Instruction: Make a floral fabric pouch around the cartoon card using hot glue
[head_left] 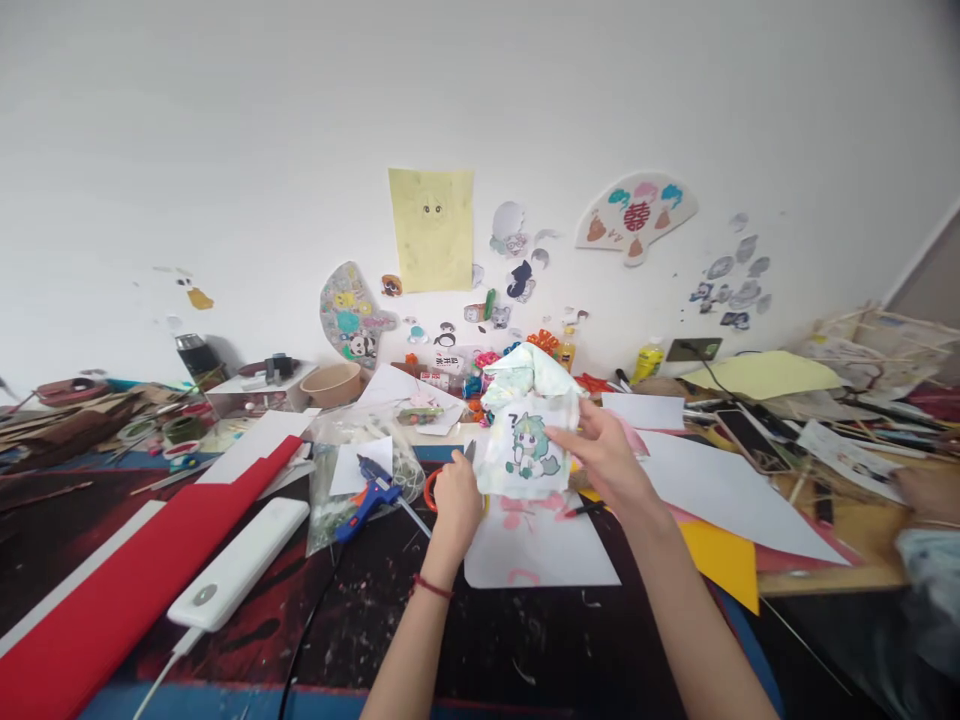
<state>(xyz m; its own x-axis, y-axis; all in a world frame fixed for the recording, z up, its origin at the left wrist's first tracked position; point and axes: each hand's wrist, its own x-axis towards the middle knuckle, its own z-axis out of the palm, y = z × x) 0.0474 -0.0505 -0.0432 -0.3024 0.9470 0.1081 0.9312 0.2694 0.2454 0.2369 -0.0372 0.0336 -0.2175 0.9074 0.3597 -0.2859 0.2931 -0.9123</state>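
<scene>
My left hand [454,500] is closed round orange-handled scissors [430,489], whose blades meet the left edge of a white paper cutout [525,445] printed with a green-haired cartoon figure. My right hand [600,450] pinches the cutout's right side and holds it up above a white sheet [536,555] with pink marks. The top of the cutout curls over, pale green.
A blue glue gun [369,500] lies on a clear plastic bag [330,470] to the left. A white power bank [238,562] and a red board [142,580] lie further left. White, yellow and orange paper sheets [720,490] lie to the right. Another person's hand [926,490] is at far right.
</scene>
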